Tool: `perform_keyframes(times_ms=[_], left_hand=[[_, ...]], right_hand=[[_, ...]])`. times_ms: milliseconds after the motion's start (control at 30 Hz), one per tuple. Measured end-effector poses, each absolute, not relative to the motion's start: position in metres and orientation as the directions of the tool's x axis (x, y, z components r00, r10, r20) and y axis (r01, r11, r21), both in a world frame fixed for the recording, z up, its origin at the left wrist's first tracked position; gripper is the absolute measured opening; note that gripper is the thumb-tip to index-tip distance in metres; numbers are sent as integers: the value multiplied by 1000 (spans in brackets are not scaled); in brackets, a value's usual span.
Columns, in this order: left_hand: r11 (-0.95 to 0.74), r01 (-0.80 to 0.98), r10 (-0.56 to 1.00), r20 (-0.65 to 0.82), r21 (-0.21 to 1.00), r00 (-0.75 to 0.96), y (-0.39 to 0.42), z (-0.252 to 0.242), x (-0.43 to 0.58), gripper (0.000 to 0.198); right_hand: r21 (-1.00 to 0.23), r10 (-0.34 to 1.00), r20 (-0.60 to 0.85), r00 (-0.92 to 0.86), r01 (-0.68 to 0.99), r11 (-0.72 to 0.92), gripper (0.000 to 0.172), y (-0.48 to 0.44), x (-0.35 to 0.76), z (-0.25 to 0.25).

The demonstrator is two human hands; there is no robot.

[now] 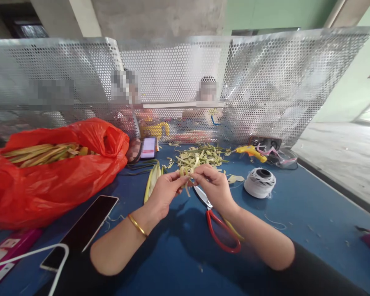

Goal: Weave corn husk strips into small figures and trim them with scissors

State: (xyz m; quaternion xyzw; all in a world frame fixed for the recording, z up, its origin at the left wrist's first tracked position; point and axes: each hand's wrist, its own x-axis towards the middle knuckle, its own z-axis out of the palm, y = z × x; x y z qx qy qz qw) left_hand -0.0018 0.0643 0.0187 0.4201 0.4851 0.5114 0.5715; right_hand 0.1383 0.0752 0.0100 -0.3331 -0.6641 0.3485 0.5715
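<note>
Pale, yellowish-green dried leaf strips (186, 172) are pinched between the fingertips of my left hand (169, 185) and my right hand (214, 185). The two hands meet over the middle of the blue table. Red-handled scissors (209, 207) lie just below my right hand, blades partly open. Behind my fingers spreads a pile of short leaf clippings (208, 154). A longer split leaf (152, 179) rests left of my left hand. To the right of my right hand stands a spool of white thread (260, 182).
A red plastic bag (111, 164) full of long leaves stands at the left. A phone (83, 228) and purple power strip (21, 242) lie nearer. A yellow glue gun (251, 152) and safety glasses (279, 155) sit at the right. A perforated metal screen (172, 65) closes the back; people show through it.
</note>
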Motion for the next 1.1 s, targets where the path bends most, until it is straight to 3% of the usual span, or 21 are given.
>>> perform_keyframes(times_ms=[167, 300, 467, 600, 867, 1100], left_hand=[[143, -139, 990, -142, 980, 19, 65, 18, -2, 37], [150, -185, 988, -153, 971, 0, 67, 17, -3, 37], [162, -244, 986, -165, 956, 7, 68, 17, -5, 39], [155, -233, 988, -156, 960, 14, 66, 18, -2, 39], [-25, -16, 999, 24, 1000, -24, 67, 11, -1, 23], [-198, 246, 980, 192, 949, 48, 65, 11, -6, 12]], right_hand=[[-938, 926, 343, -158, -13, 346, 18, 76, 138, 14], [-904, 902, 407, -142, 82, 420, 13, 78, 143, 16], [-882, 843, 429, -324, 50, 469, 11, 79, 148, 22], [-876, 864, 425, -272, 117, 468, 19, 75, 146, 26], [-808, 933, 248, -261, 475, 348, 24, 73, 148, 27], [-724, 945, 235, -226, 608, 326, 24, 71, 149, 31]])
